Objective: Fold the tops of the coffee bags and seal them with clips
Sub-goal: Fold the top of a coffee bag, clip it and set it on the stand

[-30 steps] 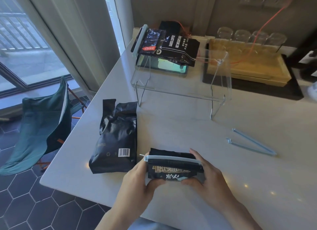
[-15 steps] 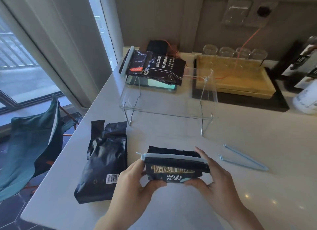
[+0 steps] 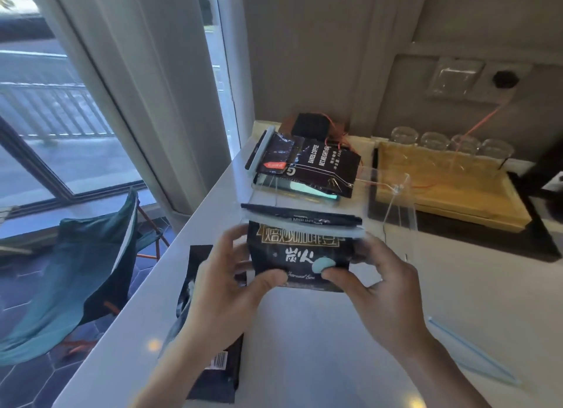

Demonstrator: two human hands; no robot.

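Fingers of the left hand curled round the left edge of a clipped coffee bag, thumb pressed on its front; fingers of the right hand wrapped likewise round the right edge, thumb on the front near the lower label. Both hands gripping, neither free. Bag held upright in the air above the tabletop, printed face toward the camera, a pale blue sealing clip clamped across its folded top, long axis running left to right, just under the folded flap.

All else placed from the held bag. Directly beyond it: a clear acrylic stand, carrying another sealed coffee bag with its own clip along the left end. Below and to the left: an unsealed black coffee bag, lying flat on the tabletop, partly hidden by the left forearm, long axis running away from the camera. Below and to the right: a spare blue clip, lying on the tabletop just outside the right wrist. Beyond and to the right: a wooden tray and a row of glasses.

Judging by the layout: held bag finished, probably bound for the stand straight ahead. After that, left hand nearer the unsealed bag, right hand nearer the spare clip.
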